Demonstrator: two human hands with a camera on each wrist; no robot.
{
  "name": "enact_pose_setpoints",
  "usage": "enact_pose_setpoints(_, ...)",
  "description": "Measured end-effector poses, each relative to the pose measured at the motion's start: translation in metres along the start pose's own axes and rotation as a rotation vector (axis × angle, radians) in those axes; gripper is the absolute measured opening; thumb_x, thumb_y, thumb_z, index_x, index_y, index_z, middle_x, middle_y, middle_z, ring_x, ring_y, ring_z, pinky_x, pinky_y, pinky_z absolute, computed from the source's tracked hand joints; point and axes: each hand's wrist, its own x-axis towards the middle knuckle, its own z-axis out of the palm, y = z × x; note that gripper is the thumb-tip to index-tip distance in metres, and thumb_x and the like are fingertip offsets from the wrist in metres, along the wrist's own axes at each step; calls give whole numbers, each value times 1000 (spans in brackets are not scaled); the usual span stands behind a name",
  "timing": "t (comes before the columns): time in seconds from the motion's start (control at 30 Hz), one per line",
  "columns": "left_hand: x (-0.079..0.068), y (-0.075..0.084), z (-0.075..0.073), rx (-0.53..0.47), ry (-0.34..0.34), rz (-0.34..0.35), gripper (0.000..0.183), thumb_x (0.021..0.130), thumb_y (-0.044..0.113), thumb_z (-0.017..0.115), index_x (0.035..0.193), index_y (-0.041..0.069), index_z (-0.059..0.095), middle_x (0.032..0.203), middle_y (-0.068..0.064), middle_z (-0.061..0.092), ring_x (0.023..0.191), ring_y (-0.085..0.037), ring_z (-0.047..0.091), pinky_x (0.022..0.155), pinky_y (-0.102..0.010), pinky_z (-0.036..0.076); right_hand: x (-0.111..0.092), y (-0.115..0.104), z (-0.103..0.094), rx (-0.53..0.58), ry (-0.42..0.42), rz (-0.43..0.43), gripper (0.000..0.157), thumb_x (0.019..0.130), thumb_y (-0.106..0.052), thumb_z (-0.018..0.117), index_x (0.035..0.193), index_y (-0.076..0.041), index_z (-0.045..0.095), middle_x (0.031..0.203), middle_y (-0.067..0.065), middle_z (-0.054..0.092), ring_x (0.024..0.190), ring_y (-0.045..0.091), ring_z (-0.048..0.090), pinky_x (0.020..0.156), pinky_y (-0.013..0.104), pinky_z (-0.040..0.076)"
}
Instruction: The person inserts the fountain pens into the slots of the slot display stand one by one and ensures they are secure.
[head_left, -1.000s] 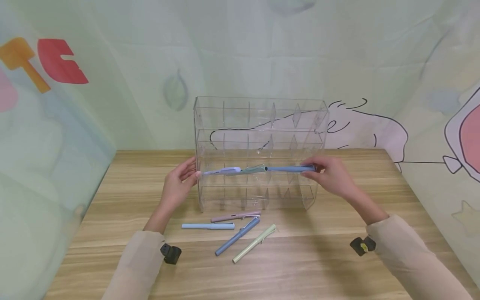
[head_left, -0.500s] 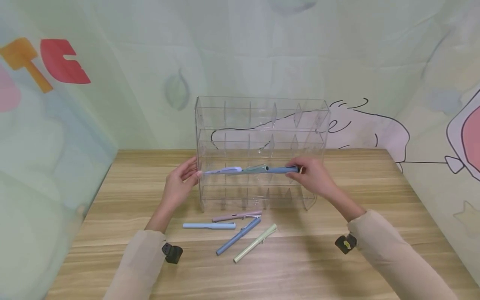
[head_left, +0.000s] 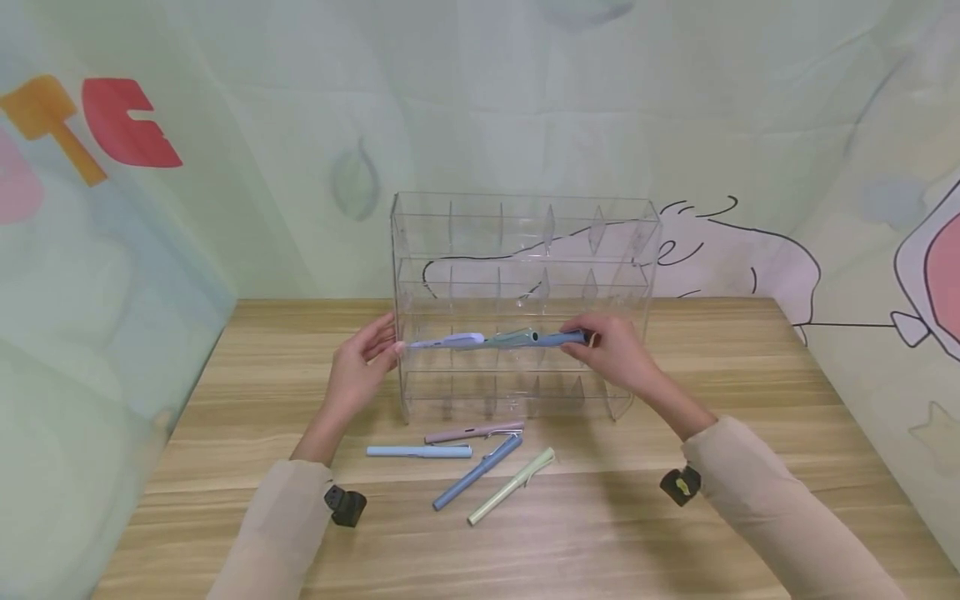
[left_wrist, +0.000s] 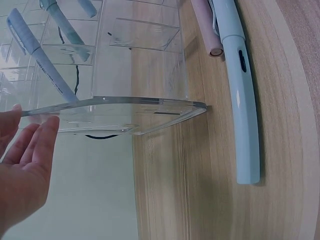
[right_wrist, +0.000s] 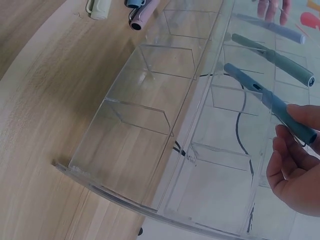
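A clear acrylic rack (head_left: 522, 260) with tiers of divided compartments stands on the table. My left hand (head_left: 357, 364) grips its left side panel, thumb in front and fingers behind, as the left wrist view also shows. My right hand (head_left: 615, 350) pinches a blue pen (right_wrist: 260, 92) by its capped end, the other end reaching into a middle tier. Left of it in that tier lie a green pen (right_wrist: 275, 60) and a lavender pen (head_left: 450, 341). In front of the rack are a mauve pen (head_left: 472, 432), a light blue pen (left_wrist: 241, 110), a darker blue pen (head_left: 477, 472) and a pale green pen (head_left: 512, 487).
The wooden table (head_left: 262, 375) reaches back to a printed cloth backdrop (head_left: 300, 125) close behind the rack. Thin dividers (right_wrist: 145, 117) split the tiers into compartments. Small black cameras sit at both wrists, such as the left wrist camera (head_left: 346, 506).
My right hand has moved left with the blue pen, bringing it into the tier beside the green pen. The left hand keeps its grip on the rack; the pens on the table stay put.
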Motion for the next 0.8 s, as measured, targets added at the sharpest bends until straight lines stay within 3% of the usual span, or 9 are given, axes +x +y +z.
enact_pose_setpoints(0.2,0,0,0,-4,3,-9,49,92,9,55,138,8,39,128,-19,50,113,-30,52,82,-23,53,0,0,0,19,1,-8,19,79,-2,68,96,4,65,78,8,62,63,15,51,53,22,47)
enact_pose_setpoints(0.4,-1,1,0,-6,2,-8,49,92,9,55,138,8,39,129,-19,50,113,-30,52,82,-23,53,-5,3,-6,50,-16,56,29,84,-14,67,107,3,62,80,6,60,69,17,51,54,23,45)
enact_pose_setpoints(0.57,0,0,1,-7,3,-9,49,92,9,55,138,8,40,128,-19,50,112,-30,53,82,-23,53,-9,6,-14,42,8,93,23,87,-24,63,95,-2,66,75,4,59,66,17,48,50,22,41)
enact_pose_setpoints(0.8,0,-1,1,0,6,-9,48,92,8,55,138,8,40,128,-19,50,113,-30,52,82,-23,53,-11,9,-17,35,15,61,18,88,-19,62,88,-2,67,68,1,57,60,16,46,46,21,38)
